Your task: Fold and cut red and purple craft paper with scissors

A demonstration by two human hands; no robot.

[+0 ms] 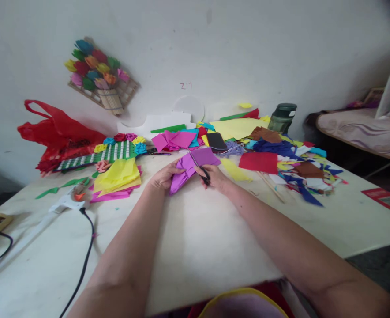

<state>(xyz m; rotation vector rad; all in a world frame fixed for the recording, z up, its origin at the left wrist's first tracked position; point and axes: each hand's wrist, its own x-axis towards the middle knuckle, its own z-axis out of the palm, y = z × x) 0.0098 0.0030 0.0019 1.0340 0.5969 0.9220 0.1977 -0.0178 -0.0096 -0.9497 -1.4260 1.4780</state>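
Observation:
My left hand (165,175) pinches the left part of a folded sheet of purple crepe paper (201,158) above the table. A pair of scissors (205,176) with dark handles is in my right hand (214,176), its fingers closed around the loops. The scissor blades lie across the purple paper, pointing up and to the left. Whether the blades are parted I cannot tell. Just beyond my hands sits a stack of magenta paper pieces (177,140), with a dark phone (216,141) to its right.
At left are yellow paper squares (118,176), a power strip (69,201) with a black cable, paper roses on a green rack, and a red plastic bag (59,132). Coloured scraps (301,170), a red sheet (258,162), thin sticks and a green bottle (282,118) lie or stand at right.

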